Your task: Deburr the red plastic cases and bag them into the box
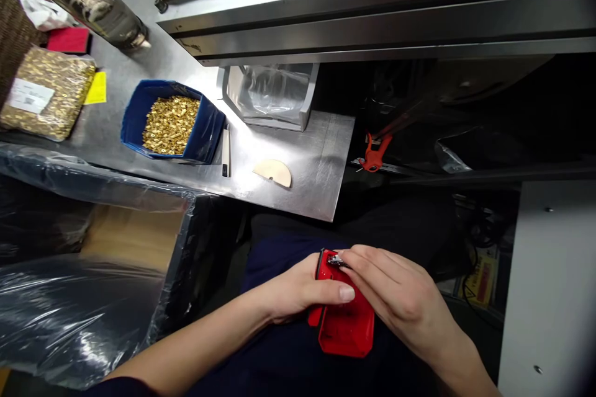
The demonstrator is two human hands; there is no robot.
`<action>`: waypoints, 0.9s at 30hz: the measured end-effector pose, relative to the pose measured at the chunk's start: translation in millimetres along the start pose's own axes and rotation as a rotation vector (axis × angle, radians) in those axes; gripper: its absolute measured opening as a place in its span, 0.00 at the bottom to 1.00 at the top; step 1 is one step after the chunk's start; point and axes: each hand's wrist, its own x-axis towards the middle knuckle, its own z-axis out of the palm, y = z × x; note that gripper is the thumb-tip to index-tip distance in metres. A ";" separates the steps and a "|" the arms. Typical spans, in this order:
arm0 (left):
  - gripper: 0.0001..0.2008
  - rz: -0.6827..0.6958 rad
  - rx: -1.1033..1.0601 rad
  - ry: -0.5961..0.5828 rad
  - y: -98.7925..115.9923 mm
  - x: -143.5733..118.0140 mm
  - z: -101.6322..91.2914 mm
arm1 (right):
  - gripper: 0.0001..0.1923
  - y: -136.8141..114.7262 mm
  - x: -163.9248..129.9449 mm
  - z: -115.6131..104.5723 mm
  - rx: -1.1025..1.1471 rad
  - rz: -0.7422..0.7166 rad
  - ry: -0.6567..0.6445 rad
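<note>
Both hands, left hand [298,291] and right hand [395,291], grip a red part [347,325] below the blue bin [135,118] of brass pieces [170,124]

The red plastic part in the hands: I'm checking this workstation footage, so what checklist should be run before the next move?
1. Red plastic part gripped by left hand: ok.
2. Right hand fingertips at the small metal piece on the part's top edge: ok.
3. Metal piece fully seated: cannot tell.
4. Blue bin of brass-coloured pieces on the steel worktop, stocked: ok.
5. Pale half-round piece lies apart from the bin: ok.
</note>
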 end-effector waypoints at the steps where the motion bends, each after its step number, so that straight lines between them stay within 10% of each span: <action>1: 0.17 -0.003 0.002 0.000 0.0 -0.5 -0.5 | 0.19 0.4 -1.7 -0.3 -0.012 -0.024 0.006; 4: 0.20 -0.041 -0.012 0.025 -1.9 -4.4 -1.7 | 0.20 9.1 -3.6 -1.7 -0.029 0.014 0.170; 9: 0.45 -0.081 -0.039 0.095 -5.7 -11.9 -2.1 | 0.13 55.1 12.9 11.6 0.048 0.634 0.619; 14: 0.48 -0.052 -0.033 0.055 -5.3 -12.0 -0.9 | 0.12 85.4 52.1 62.1 0.168 0.604 0.234; 22: 0.47 0.117 0.017 -0.034 -7.7 -16.7 0.2 | 0.13 91.9 147.6 114.2 -0.010 0.418 0.139; 27: 0.39 0.166 0.166 0.047 -1.9 -25.1 3.5 | 0.19 88.7 113.7 97.7 0.118 0.425 0.132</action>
